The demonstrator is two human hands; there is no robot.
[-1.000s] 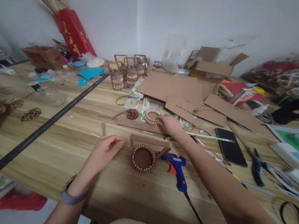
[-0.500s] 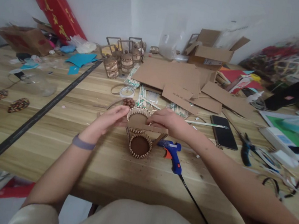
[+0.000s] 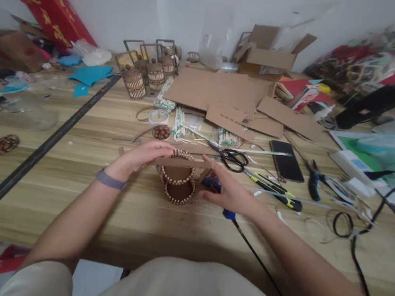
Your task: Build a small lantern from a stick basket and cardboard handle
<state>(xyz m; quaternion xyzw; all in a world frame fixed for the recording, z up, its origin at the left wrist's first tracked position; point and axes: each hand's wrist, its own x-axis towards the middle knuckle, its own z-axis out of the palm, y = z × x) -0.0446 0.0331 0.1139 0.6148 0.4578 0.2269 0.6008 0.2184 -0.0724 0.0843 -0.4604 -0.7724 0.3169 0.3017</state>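
In front of me is a small round cardboard container [image 3: 178, 170] with a rim of short pale sticks, tilted so that its inside shows. A second round container [image 3: 180, 194] of the same make is just below it, towards me. A flat brown cardboard handle [image 3: 183, 163] crosses over the upper one. My left hand [image 3: 142, 157] grips the upper container at its left side, the fingertips at the far rim. My right hand [image 3: 228, 187] is at the handle's right end, thumb and fingers apart. Beneath it lies a blue glue gun [image 3: 212, 184], partly covered by the hand.
Scissors [image 3: 233, 159], a yellow-black utility knife [image 3: 278, 193], a phone [image 3: 286, 161] and pliers [image 3: 314, 180] lie to the right. Cardboard sheets [image 3: 211, 90] and finished lidded baskets [image 3: 134, 84] stand farther back. The glue gun's cord [image 3: 259, 257] runs towards me.
The upper container has tilted towards me, covering more of the lower one. My right hand has left its rim and moved nearer to me, over the glue gun. The camera view has shifted right.
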